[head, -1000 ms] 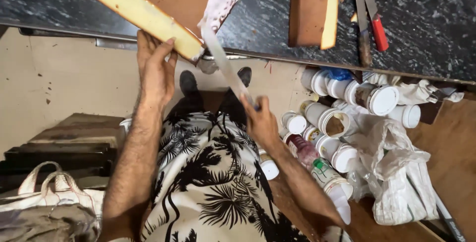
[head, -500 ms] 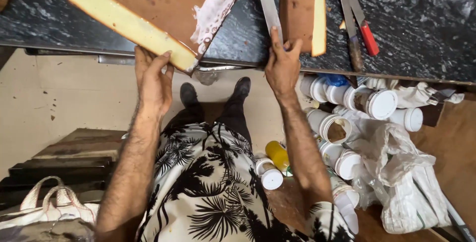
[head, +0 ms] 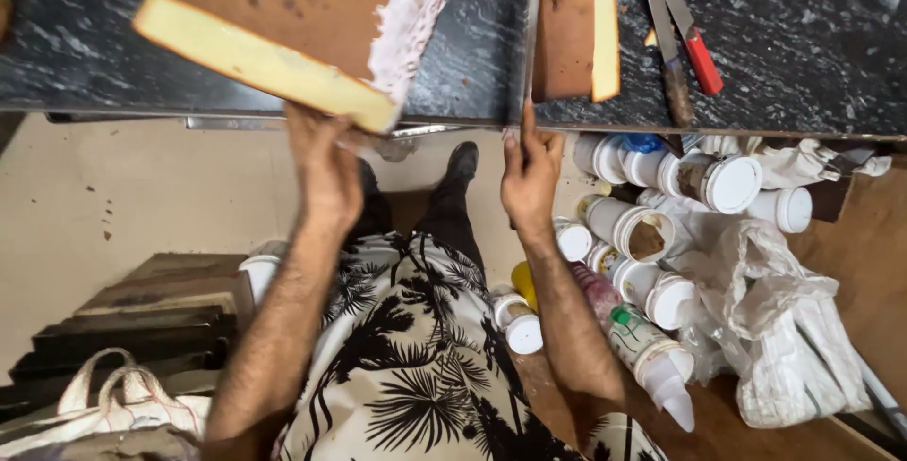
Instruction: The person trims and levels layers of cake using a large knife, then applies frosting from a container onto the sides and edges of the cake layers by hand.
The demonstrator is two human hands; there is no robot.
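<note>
My left hand (head: 326,170) holds up the near edge of a large slab of sponge cake (head: 274,17), brown on top, pale yellow at its cut side, with white paper (head: 413,17) along its right edge. It overhangs the dark marbled counter (head: 94,55). My right hand (head: 531,173) grips the handle of a long knife (head: 531,26) whose blade lies on the counter, between the slab and a narrower cake strip (head: 576,22).
Two more knives (head: 675,36), one with a red handle, lie on the counter at right. Below stand several white-lidded jars (head: 732,182), squeeze bottles (head: 652,357) and crumpled plastic bags (head: 784,329). Dark stacked trays (head: 132,319) and a bag (head: 104,404) sit at lower left.
My right hand has brought the knife from low in front of me up onto the counter beside the cake strip. The left hand keeps holding the slab's edge.
</note>
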